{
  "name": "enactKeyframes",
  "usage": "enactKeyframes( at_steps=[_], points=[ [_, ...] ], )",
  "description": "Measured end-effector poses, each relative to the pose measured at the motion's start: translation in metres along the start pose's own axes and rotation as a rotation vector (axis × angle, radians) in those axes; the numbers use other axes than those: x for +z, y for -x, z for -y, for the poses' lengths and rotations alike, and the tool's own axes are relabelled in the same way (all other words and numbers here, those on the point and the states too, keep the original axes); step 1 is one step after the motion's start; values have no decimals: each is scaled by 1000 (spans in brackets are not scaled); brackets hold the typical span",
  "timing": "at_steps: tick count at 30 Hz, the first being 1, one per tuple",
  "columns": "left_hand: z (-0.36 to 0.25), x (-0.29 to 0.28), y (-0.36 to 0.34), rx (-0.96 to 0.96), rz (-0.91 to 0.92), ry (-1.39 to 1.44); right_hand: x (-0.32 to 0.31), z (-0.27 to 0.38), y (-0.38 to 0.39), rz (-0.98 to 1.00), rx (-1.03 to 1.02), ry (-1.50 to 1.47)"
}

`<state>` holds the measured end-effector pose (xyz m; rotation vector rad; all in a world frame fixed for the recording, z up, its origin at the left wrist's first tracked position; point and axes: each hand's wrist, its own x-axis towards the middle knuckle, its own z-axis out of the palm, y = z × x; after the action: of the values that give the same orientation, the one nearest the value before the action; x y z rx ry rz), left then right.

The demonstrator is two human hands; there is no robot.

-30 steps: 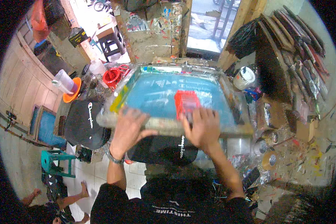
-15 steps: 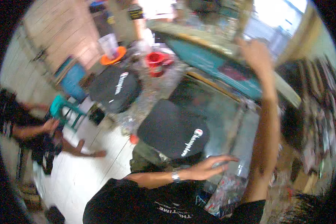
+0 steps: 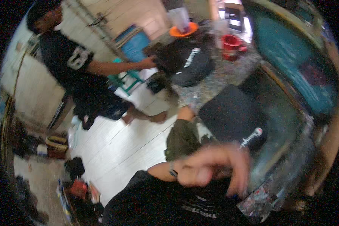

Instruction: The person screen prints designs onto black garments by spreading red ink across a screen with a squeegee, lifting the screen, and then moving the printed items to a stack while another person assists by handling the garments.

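Note:
My left hand (image 3: 214, 165), smeared by motion, is in front of my black shirt (image 3: 158, 199). Its thumb and fingers appear apart and I see nothing between them. A watch or band (image 3: 173, 169) circles that wrist. Just beyond it lies a black cloth piece (image 3: 229, 113) with white lettering, on a dark, glassy-looking work surface (image 3: 282, 101). Only my right forearm (image 3: 337, 135) shows, blurred along the right rim; the hand itself is out of view. A framed teal screen (image 3: 290, 56) stands raised behind the surface.
At the left another person (image 3: 68, 56) reaches an arm to a second black lettered piece (image 3: 196, 66). Near it are a red mug (image 3: 231, 47), an orange dish (image 3: 183, 30), a blue container (image 3: 133, 43) and a green stool (image 3: 126, 81). White floor (image 3: 120, 150) lies between us.
The view has swung left, so the surroundings shift rightward. My left hand has come back toward my body, fingers curling downward. My right hand has left the picture. The other person now stands upright, reaching over.

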<state>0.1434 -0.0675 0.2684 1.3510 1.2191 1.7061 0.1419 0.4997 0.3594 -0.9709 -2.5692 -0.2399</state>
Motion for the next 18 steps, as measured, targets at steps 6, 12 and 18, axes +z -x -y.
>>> enactKeyframes(
  at_steps=[6,12,18],
  points=[
    [286,-113,93,-617,-402,-1426,-15,56,50,-30,-18,109],
    [323,-93,99,-502,-367,-1567,-22,67,72,-43,-170,252],
    [288,-90,73,-69,-447,-958,-36,59,55,7,-89,120]
  ],
)
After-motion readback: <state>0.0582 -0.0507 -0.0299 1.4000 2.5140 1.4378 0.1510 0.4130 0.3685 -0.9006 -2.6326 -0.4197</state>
